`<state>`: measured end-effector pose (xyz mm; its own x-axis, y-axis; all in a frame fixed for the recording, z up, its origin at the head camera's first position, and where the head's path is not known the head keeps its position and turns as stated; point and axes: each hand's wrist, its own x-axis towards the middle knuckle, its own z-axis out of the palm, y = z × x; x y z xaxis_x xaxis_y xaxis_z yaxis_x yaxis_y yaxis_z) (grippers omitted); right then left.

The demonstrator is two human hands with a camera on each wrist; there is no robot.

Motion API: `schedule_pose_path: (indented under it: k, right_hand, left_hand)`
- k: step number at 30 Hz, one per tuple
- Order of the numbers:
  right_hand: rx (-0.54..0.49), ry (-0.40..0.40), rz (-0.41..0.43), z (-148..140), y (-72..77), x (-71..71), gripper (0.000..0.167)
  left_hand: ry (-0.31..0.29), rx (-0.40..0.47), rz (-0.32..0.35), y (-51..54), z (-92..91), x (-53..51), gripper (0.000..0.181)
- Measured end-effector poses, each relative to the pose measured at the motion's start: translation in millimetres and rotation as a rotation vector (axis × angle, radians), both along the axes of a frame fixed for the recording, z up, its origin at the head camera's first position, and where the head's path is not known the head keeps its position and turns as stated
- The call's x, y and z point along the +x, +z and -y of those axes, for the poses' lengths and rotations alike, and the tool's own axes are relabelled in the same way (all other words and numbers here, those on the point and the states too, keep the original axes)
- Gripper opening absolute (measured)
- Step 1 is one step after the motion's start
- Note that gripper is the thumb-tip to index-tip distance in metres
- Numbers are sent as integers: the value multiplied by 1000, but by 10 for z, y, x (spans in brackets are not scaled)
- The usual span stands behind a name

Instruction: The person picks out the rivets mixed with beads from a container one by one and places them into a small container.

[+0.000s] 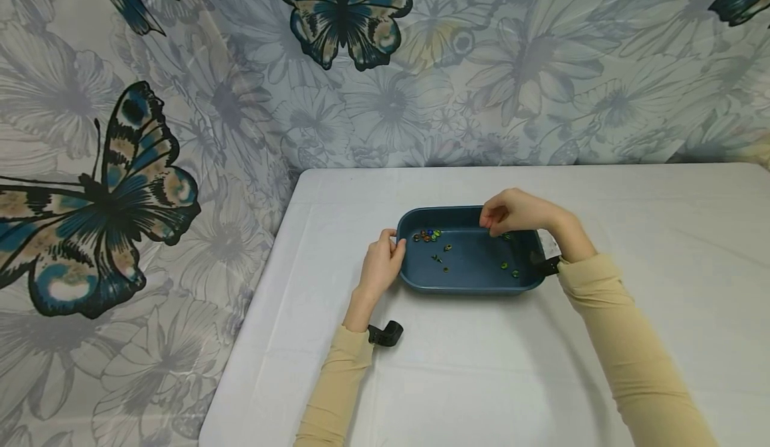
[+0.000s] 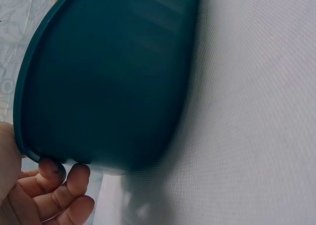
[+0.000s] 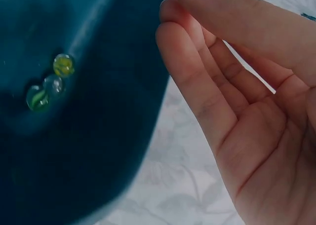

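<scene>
A dark blue rectangular tray point(image 1: 469, 291) with rounded corners stands on the white-covered table. My left hand point(image 1: 381, 260) grips its left end, thumb at the rim and fingers against the outside wall point(image 2: 108, 87). Over the back right part of the tray hangs my right hand point(image 1: 517, 212), fingers bent and thumb close to the fingertips. Whether anything sits between those tips is hidden. Near it, a few glass marbles point(image 3: 63, 65), green and yellow, lie together in a corner. A mixed-colour cluster of marbles point(image 1: 427, 236) rests at the tray's left; several more marbles point(image 1: 504, 266) lie scattered.
The white tablecloth point(image 1: 457, 380) spreads around the tray. Behind and to the left hangs a fabric point(image 1: 391, 113) printed with flowers and butterflies. A black wrist camera point(image 1: 386, 333) sits on the left wrist, close above the cloth.
</scene>
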<state>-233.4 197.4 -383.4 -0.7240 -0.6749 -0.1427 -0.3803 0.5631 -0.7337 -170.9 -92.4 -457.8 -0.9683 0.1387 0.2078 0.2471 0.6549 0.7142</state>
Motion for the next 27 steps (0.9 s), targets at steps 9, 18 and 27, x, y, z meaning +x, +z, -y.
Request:
schedule_pose_path:
  k: [9, 18, 27]
  right_hand:
    - [-5, 31, 59, 159, -104, -48, 18]
    - [-8, 55, 132, 300, -195, -104, 22]
    - [-12, 94, 163, 403, -295, -143, 22]
  left_hand:
    - [1, 7, -13, 6, 6, 2, 30]
    - [5, 2, 1, 4, 0, 1, 30]
    - [4, -4, -1, 6, -7, -1, 31]
